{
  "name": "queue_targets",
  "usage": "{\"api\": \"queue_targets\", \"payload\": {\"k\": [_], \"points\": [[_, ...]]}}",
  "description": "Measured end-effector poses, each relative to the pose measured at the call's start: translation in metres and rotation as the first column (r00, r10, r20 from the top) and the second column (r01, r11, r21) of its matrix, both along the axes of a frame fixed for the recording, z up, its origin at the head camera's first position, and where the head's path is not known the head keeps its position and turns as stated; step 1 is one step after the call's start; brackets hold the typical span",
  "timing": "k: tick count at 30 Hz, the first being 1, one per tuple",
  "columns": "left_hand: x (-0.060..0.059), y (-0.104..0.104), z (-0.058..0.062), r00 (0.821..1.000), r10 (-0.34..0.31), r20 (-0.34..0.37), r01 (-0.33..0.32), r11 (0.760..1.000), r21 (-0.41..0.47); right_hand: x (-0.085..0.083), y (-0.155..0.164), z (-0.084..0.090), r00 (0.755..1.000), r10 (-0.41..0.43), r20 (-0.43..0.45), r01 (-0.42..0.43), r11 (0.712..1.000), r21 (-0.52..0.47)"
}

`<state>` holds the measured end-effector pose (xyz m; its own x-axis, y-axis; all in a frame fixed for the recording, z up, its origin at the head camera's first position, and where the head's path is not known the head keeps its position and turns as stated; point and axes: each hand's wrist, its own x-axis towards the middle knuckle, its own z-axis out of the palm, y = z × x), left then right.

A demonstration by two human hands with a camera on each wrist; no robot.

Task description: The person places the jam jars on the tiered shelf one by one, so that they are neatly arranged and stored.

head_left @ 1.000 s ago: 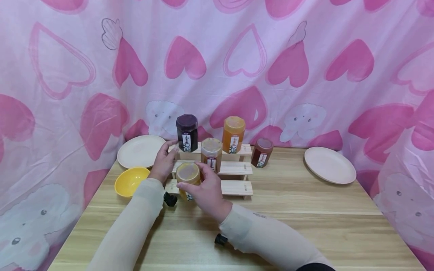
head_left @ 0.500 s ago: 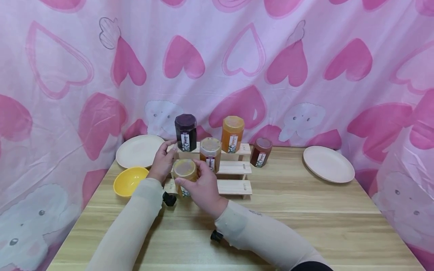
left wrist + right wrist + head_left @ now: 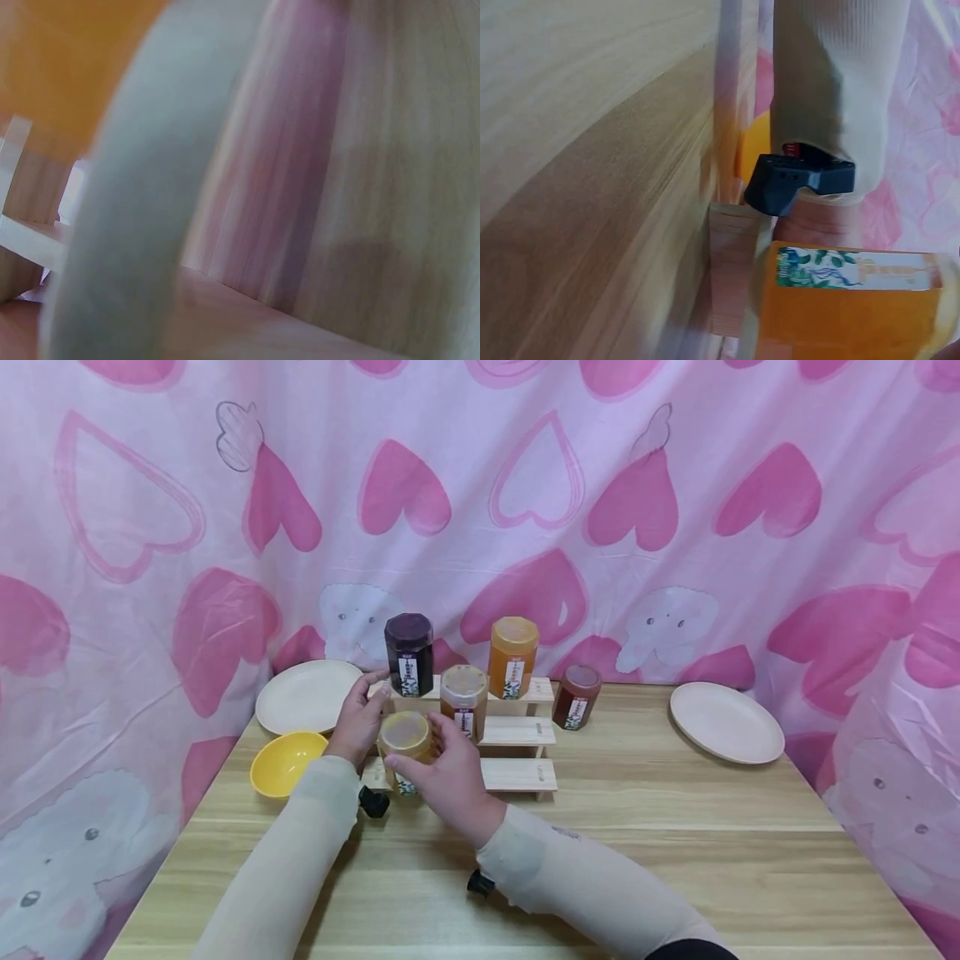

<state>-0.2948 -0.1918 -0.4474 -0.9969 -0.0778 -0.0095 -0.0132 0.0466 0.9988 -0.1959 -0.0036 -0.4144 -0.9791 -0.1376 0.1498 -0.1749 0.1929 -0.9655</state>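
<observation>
A wooden table (image 3: 675,843) is backed by a pink curtain (image 3: 675,485) printed with hearts. At its centre a stepped wooden rack (image 3: 517,752) is set, with a pale plate (image 3: 726,723) at 3 o'clock from it and another plate (image 3: 303,695) at 9 o'clock. A yellow bowl (image 3: 285,762) lies at 8 o'clock from the rack. The left hand (image 3: 358,720) is laid on the rack's left end, fingers gently bent, thumb by the dark jar (image 3: 409,653) on the top step. The right hand (image 3: 450,777) is wrapped around an orange jar (image 3: 405,747) at the rack's lower left; whether it rests on a step cannot be told. An amber jar (image 3: 462,700), a tall orange jar (image 3: 513,657) and a red-brown jar (image 3: 576,696) are seen beyond.
</observation>
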Motion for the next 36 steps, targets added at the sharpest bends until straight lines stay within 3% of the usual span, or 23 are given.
{"api": "queue_targets", "payload": {"k": [8,15,19,24,31,36], "points": [[-0.002,0.000,-0.009,0.999,0.004,-0.053,-0.005,1.000,-0.015,0.015,0.028,0.007,0.998,0.056,-0.002,-0.055,0.994,-0.096],[-0.004,-0.002,-0.011,0.998,0.014,-0.063,-0.014,1.000,0.011,0.019,0.069,0.018,0.987,0.038,-0.159,-0.069,0.978,-0.196],[-0.002,-0.002,-0.006,0.999,0.007,-0.049,-0.005,1.000,0.028,0.013,0.094,0.026,0.965,-0.039,-0.260,-0.023,0.972,-0.233],[-0.001,-0.001,-0.005,0.999,0.003,-0.037,-0.003,1.000,0.004,-0.010,0.126,0.030,0.934,-0.188,-0.305,0.120,0.966,-0.229],[-0.003,-0.001,-0.009,0.998,0.015,-0.054,-0.014,1.000,0.007,-0.058,0.171,0.023,0.939,-0.273,-0.208,0.245,0.957,-0.153],[-0.003,0.000,-0.009,0.999,0.006,-0.049,-0.007,1.000,-0.007,-0.086,0.198,0.016,0.930,-0.341,-0.139,0.332,0.940,-0.080]]}}
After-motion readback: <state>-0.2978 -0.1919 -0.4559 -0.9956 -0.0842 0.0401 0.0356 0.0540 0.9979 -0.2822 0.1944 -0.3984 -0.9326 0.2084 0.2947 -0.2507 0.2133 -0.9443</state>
